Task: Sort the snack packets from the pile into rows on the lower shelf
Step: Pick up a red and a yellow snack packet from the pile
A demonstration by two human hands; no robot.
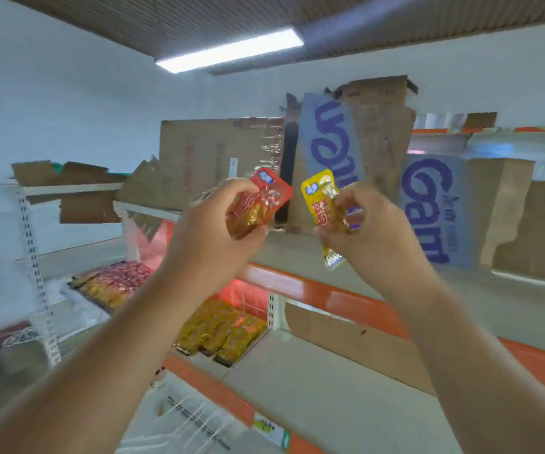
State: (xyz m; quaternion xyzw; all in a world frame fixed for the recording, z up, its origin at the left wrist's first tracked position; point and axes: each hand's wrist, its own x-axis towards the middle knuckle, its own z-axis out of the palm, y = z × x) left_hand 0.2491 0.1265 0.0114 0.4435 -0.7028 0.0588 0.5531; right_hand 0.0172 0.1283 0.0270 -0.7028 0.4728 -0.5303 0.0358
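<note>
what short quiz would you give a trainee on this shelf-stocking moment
1. True or false: the left hand holds a red packet.
2. Which does the right hand pinch? A) yellow packet B) green bottle C) blue box
3. Fill in: the rows of packets on the lower shelf under the hands are mostly ___.
Key: 1 true; 2 A; 3 yellow.
</note>
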